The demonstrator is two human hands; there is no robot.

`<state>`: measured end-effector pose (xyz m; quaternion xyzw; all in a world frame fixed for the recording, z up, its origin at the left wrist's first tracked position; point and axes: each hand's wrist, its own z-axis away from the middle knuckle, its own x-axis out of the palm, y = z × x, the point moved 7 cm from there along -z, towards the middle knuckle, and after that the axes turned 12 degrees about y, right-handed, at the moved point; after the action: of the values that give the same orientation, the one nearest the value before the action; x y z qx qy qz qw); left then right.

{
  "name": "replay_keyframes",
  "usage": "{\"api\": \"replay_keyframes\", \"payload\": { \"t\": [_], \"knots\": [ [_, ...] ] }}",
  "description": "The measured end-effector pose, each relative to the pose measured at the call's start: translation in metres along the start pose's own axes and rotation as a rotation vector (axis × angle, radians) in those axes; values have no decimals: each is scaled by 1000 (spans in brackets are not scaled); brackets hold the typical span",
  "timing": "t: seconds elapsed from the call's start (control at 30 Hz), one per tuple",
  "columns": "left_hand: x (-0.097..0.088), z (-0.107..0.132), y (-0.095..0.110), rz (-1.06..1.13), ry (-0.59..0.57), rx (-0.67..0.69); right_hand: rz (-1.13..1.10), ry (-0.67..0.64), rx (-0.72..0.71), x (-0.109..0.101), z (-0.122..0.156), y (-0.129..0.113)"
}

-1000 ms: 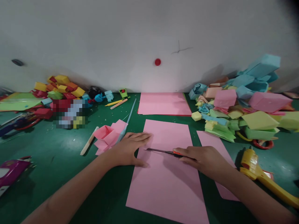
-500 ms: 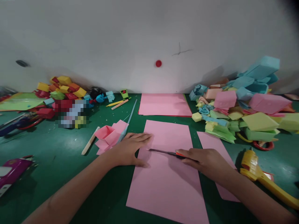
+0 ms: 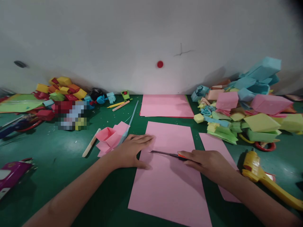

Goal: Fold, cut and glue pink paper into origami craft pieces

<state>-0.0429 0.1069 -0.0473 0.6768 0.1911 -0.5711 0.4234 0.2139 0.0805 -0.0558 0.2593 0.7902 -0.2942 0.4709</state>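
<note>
A large pink paper sheet point(image 3: 169, 189) lies flat in front of me on the green table. My left hand point(image 3: 133, 151) is spread over its left edge, fingers stretched out and thumb apart, pressing on the paper. From the right, my right hand point(image 3: 203, 160) grips a slim dark-bladed tool point(image 3: 167, 154) with orange on its handle. Its blade lies across the sheet, the tip close to my left thumb and fingers. My fingers hide most of the handle, so its exact kind is unclear. Just left of my left hand sits a folded pink paper piece point(image 3: 109, 138) with a blue strip point(image 3: 132, 118).
A second pink sheet point(image 3: 213, 142) lies partly under my right forearm. Beyond is a pink paper stack point(image 3: 167, 105). Folded paper pieces point(image 3: 260, 123) and a yellow glue gun point(image 3: 254, 167) are at right. Left are a wooden stick point(image 3: 91, 143), coloured paper boxes point(image 3: 63, 90) and a purple object point(image 3: 14, 173).
Both hands, the tool and the sheet stay practically in place. The view has shifted very slightly, moving the things at the right a little leftward.
</note>
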Motion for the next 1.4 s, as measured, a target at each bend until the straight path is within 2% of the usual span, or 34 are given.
{"api": "replay_keyframes", "payload": {
  "t": [0.53, 1.13, 1.4],
  "knots": [
    [2, 0, -2, 4, 6, -8, 19, 0, 3, -2, 12, 7],
    [5, 1, -4, -46, -25, -19, 39, 68, -44, -15, 17, 5],
    [4, 0, -2, -51, -37, -37, 23, 57, -11, -19, 19, 11]
  ]
}}
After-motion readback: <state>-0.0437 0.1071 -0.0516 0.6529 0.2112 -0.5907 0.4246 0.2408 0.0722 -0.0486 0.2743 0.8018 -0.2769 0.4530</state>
